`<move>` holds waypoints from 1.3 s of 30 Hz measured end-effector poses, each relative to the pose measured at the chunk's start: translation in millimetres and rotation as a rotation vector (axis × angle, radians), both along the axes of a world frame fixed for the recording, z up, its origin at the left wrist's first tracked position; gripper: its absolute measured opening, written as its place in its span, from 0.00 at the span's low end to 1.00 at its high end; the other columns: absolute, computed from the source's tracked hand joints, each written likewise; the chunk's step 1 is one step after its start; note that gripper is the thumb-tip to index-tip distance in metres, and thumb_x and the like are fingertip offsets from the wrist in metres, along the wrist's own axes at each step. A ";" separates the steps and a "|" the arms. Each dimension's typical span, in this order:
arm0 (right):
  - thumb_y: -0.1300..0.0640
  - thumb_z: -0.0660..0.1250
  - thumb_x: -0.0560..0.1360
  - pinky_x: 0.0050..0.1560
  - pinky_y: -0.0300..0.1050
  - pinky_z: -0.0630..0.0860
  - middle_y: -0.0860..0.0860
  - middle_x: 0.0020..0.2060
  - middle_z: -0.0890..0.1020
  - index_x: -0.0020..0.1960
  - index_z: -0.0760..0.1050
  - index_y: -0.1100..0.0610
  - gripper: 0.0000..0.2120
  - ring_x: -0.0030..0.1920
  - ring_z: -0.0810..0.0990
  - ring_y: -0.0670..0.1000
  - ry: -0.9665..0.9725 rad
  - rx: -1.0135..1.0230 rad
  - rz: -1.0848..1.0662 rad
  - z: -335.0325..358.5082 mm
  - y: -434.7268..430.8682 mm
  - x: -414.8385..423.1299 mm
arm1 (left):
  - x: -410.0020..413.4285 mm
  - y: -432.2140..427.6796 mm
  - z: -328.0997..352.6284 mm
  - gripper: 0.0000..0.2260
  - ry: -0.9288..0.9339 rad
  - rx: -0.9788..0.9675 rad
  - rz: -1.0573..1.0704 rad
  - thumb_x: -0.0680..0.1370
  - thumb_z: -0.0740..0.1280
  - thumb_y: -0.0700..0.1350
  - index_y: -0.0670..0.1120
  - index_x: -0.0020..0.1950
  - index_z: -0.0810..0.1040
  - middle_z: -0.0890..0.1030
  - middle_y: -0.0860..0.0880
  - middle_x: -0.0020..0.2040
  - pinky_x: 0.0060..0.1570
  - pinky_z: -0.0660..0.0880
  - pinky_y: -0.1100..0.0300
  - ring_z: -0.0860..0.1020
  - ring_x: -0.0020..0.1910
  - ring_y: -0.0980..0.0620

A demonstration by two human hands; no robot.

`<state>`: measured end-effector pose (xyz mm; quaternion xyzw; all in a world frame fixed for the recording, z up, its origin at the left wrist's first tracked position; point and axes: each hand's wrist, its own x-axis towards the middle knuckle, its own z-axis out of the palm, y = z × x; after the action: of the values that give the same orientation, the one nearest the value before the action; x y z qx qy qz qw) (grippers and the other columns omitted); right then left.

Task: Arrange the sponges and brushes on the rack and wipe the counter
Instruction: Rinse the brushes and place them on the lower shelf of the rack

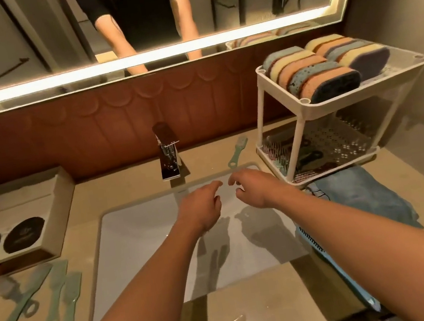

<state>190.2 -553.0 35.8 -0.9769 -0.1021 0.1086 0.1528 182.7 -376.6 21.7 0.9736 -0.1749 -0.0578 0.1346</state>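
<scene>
Head view, left to right: a shallow open box point(20, 218) sits at the far left of the tabletop point(258, 316), against the brown wall panel. It holds white folded items and two dark round pads point(7, 241) with pale printing too blurred to read. In front of the box three mint-green brushes point(46, 297) lie loose on the tabletop, handles toward the near edge, close together.

At centre is the white sink point(140, 241) with a chrome tap point(168, 153) behind it. Both bare hands hover over the basin, near each other but apart. The left hand point(201, 206) is empty, its grip loose with fingers half curled. The right hand point(254, 187) is also empty, fingers spread and slightly bent. Just beyond the right hand a fourth green brush point(237, 150) lies on the tabletop between the tap and the rack.

At the right stands a white two-tier rack point(295, 116). Its top tray holds two rows of multicoloured sponges point(323, 65) standing on edge, packed side by side. The lower tray holds brushes point(278, 149) with pale bristles. A blue cloth point(360, 192) lies on the tabletop just in front of the rack.
</scene>
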 end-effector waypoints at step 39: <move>0.71 0.64 0.75 0.59 0.52 0.74 0.60 0.61 0.71 0.63 0.72 0.61 0.17 0.58 0.73 0.60 -0.183 0.177 -0.393 -70.7 36.7 143.3 | 121.0 -5.9 -53.6 0.36 0.184 0.215 -0.152 0.83 0.59 0.48 0.47 0.82 0.38 0.39 0.46 0.83 0.80 0.44 0.51 0.41 0.81 0.46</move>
<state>333.5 -516.4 -34.9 -0.9666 0.0676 -0.0215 0.2462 303.7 -382.5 -31.9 0.9569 -0.2281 -0.1750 0.0402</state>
